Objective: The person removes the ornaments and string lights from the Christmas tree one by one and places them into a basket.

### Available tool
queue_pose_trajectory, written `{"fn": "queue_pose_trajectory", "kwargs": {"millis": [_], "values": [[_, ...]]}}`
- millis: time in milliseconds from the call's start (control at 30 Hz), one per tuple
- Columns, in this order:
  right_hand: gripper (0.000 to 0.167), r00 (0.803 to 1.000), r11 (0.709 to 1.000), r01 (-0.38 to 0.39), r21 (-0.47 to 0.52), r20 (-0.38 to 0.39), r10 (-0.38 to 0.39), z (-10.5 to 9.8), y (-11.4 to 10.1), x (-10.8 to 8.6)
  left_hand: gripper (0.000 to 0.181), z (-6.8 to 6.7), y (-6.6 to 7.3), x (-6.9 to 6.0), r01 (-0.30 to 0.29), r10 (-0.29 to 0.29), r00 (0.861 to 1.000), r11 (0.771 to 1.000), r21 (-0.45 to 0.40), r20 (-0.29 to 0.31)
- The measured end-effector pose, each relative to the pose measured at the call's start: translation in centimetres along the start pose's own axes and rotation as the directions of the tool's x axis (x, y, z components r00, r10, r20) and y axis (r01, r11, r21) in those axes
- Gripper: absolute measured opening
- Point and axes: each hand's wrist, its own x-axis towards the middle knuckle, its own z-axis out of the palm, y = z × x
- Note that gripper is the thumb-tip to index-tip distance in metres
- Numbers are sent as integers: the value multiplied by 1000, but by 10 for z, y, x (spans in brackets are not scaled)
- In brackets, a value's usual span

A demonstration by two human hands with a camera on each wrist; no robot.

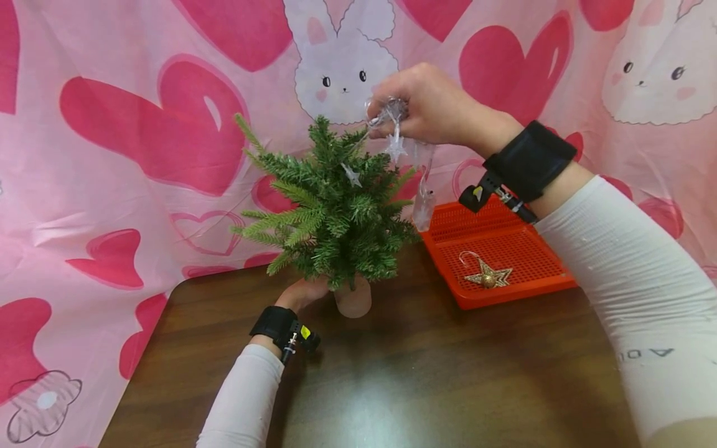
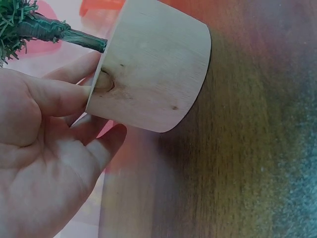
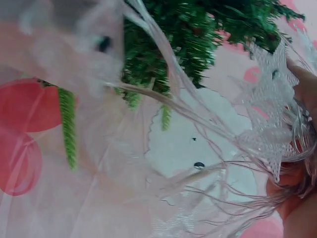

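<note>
A small artificial Christmas tree (image 1: 336, 211) stands on the table in a round wooden base (image 2: 153, 69). My left hand (image 2: 49, 134) holds this base at its upper edge, one fingertip over the rim and other fingers partly hidden behind it. Above the tree's right side, my right hand (image 1: 426, 106) grips a bundled string of star lights (image 3: 270, 109) with clear wire. One clear star (image 1: 351, 175) lies against the upper branches. From the bundle hangs a translucent box (image 1: 424, 211), beside the tree's right branches. In the right wrist view the nearest parts are blurred.
An orange-red plastic basket (image 1: 465, 298) sits on the right of the brown wooden table (image 1: 426, 373). In it lies a gold star ornament (image 1: 489, 275) with a hook of pale wire. A pink cloth (image 1: 50, 186) with hearts and rabbits hangs behind the table.
</note>
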Motion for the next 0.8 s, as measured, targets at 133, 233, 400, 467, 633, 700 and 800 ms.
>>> {"fn": "queue_pose_trajectory", "kwargs": {"millis": [133, 233, 400, 467, 633, 700, 800], "values": [[10, 997, 999, -29, 46, 78, 25, -8, -3, 1, 59, 0, 3, -1, 11, -11, 1000, 1000, 10, 8], [14, 995, 999, -32, 42, 95, 28, -10, -7, 4, 60, -2, 4, -2, 28, -28, 999, 1000, 7, 29], [17, 999, 998, -3, -61, 38, 5, -5, -14, 11, 63, -1, 5, -1, 7, -7, 1000, 1000, 17, 16], [20, 1000, 995, 3, -98, 29, -1, -3, -17, 14, 61, 1, 6, 0, -14, 14, 1000, 999, 29, -19], [29, 1000, 987, 6, -163, 29, -1, -1, -21, 19, 52, 6, 9, 0, -126, 127, 991, 992, 14, -41], [31, 999, 983, 4, -183, 32, 2, -1, -22, 19, 51, 6, 8, 1, -192, 192, 981, 981, 5, -26], [33, 999, 980, 7, -199, 34, 0, -1, -22, 20, 56, 6, 6, 1, -267, 268, 964, 963, -37, 7]]}}
